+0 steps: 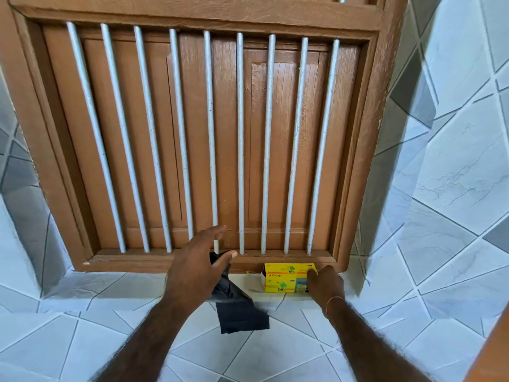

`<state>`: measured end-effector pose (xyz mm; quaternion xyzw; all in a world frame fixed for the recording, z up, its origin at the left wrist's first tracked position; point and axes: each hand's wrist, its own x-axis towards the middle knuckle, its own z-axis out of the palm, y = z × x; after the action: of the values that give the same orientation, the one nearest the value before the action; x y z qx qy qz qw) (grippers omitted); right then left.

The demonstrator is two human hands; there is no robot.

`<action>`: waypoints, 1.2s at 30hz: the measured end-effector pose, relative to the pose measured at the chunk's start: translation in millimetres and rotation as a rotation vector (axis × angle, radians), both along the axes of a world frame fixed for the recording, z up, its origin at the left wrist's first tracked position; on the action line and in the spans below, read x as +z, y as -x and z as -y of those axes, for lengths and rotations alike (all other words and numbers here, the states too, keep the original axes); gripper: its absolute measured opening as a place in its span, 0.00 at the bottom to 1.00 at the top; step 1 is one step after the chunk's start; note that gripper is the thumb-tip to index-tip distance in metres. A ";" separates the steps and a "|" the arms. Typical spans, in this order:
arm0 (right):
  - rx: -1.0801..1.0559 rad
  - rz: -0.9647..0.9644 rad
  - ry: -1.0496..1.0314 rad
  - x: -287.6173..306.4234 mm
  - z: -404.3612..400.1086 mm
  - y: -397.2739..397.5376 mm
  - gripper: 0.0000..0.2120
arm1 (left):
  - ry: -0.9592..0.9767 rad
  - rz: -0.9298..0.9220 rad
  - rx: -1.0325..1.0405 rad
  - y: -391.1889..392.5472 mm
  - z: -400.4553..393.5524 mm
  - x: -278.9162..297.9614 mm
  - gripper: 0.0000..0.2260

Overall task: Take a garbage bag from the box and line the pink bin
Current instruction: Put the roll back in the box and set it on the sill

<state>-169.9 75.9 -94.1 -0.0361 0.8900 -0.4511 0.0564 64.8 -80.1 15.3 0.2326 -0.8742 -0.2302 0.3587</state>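
Though the pink bin is nowhere in my view, I can see the yellow box (286,277) plainly: it sits on the pale sill (248,282) at the foot of the brown barred window (209,139), toward its right corner. The box's right end is hidden behind my right hand (325,285), and its print is too small for me to read beyond "eco bin". My right hand rests against that end with the fingers curled around it; how firmly it grips I cannot tell. My left hand (198,268) is spread, the fingers reaching toward the bars, the thumb stretched right. A black bag (239,307) hangs from under that palm, folded flat, draping over the sill edge down onto the tiled ledge (275,354). The palm hides where the bag is gripped, so I cannot tell which fingers pinch it. The bag's upper end shows just beneath the thumb. Both forearms are cut off at the bottom edge.
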 end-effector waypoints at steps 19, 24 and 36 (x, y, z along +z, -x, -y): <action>0.013 -0.001 0.073 -5.7 -2.8 6.2 0.16 | -0.363 0.463 -0.058 64.6 6.7 -77.7 0.23; 0.024 0.069 0.191 -16.2 -4.3 15.5 0.15 | -0.489 0.380 -0.036 93.2 5.8 -98.2 0.19; 0.070 0.147 0.388 -27.7 -8.9 24.1 0.13 | -0.652 0.043 -0.093 106.7 -20.2 -102.6 0.10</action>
<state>-194.0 84.8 -121.8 -0.0443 0.7781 -0.6132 0.1287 -42.0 -59.9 -87.3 0.2997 -0.7716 -0.5093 0.2356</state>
